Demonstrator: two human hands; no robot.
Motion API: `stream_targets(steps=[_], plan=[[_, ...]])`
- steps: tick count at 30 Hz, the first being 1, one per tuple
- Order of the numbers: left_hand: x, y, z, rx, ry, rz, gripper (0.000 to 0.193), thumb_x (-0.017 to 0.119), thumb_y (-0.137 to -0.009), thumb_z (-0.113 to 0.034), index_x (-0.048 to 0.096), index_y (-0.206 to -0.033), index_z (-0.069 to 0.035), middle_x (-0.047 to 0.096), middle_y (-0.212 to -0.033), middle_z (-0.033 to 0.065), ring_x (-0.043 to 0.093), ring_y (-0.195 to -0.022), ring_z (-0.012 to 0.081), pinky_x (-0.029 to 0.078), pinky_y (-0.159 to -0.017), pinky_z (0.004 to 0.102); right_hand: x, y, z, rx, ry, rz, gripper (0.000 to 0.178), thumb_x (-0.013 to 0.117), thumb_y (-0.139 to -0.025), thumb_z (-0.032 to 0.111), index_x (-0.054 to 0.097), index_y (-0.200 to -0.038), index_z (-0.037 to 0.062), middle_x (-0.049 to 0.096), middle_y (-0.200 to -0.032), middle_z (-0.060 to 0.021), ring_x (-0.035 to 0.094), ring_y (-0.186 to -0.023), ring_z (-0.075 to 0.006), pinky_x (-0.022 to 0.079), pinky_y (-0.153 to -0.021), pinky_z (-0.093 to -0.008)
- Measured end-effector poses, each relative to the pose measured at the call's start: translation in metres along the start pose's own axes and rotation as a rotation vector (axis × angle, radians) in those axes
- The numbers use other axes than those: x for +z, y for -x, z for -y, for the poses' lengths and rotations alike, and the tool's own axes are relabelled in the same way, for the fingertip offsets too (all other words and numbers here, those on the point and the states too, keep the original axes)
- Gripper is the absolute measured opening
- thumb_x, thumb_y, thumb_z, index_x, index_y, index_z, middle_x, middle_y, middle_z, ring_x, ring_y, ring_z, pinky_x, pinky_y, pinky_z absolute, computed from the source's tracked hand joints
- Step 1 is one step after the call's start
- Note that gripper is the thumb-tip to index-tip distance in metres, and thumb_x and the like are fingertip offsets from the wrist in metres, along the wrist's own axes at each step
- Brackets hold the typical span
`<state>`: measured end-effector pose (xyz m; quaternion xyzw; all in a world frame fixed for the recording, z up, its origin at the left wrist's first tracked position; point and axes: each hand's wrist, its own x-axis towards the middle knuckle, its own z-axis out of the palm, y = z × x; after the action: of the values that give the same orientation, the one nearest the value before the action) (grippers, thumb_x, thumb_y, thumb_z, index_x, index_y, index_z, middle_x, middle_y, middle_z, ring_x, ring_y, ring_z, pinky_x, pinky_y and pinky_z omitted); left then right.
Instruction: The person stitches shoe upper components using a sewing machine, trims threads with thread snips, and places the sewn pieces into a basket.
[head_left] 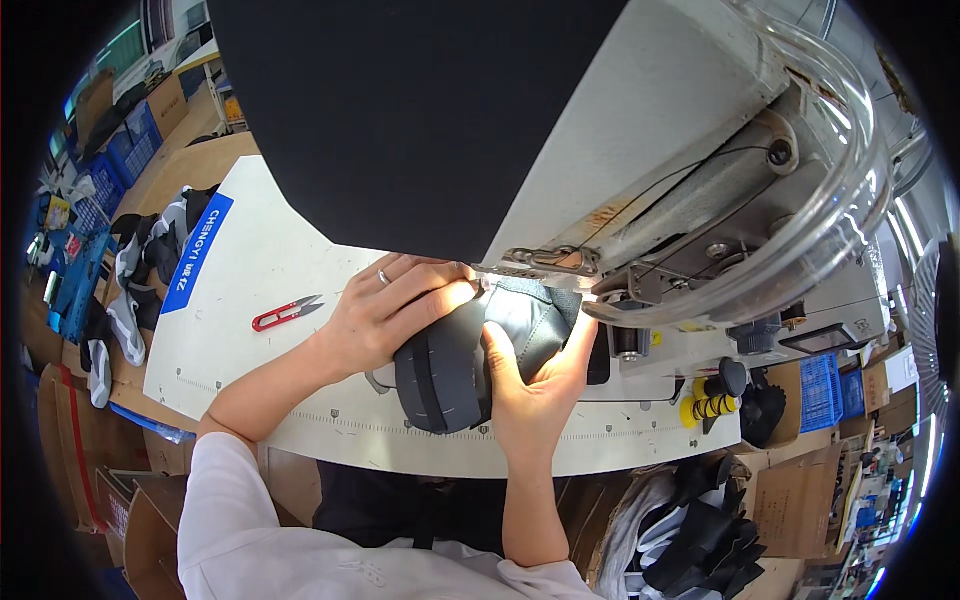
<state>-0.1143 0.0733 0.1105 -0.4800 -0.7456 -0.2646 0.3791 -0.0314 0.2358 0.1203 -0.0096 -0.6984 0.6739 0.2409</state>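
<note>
A dark grey shoe upper (440, 375), curved and with stitched seams, sits under the head of a sewing machine (690, 130). My left hand (390, 312), a ring on one finger, presses on its far left side, fingertips close to the needle area. From the near right my right hand (540, 392) grips the piece, thumb on the lit inner face and fingers along its right edge. The needle is hard to make out behind the machine's parts. Left of my left hand, red-handled thread snips (287, 313) lie on the white worktable (250, 370).
A black panel (400, 110) blocks the upper middle of the view. Grey and black pieces (125, 300) are heaped beyond the table's left edge. Yellow-and-black spools (712, 405) stand at the right. Below the right edge is a box of dark cut pieces (690, 540).
</note>
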Motion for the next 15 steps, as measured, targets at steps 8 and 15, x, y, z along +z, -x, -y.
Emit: stream_targets(steps=[8,15], plan=[[-0.0007,0.0005,-0.0022,-0.016,0.031,0.024,0.038,0.07,-0.068,-0.011,0.063,-0.105,-0.007,0.063,-0.107,0.0061,0.063,-0.101,0.0247,0.054,-0.084,0.0353,-0.0044,-0.0045,-0.004,-0.024,0.046,0.025,0.079,0.068,-0.08,-0.009,0.025,-0.145,-0.0039,0.049,-0.127,-0.0164,0.055,-0.109,-0.0178,0.046,-0.092,-0.0274],[0.0003,0.0002,-0.0049,0.001,-0.011,-0.003,0.037,0.068,-0.069,-0.01,0.063,-0.106,-0.006,0.063,-0.106,0.0068,0.064,-0.101,0.0254,0.055,-0.082,0.0361,-0.0025,-0.0044,0.004,-0.013,-0.012,0.037,0.078,0.067,-0.081,-0.009,0.023,-0.145,-0.0047,0.05,-0.126,-0.0167,0.056,-0.106,-0.017,0.047,-0.089,-0.0268]])
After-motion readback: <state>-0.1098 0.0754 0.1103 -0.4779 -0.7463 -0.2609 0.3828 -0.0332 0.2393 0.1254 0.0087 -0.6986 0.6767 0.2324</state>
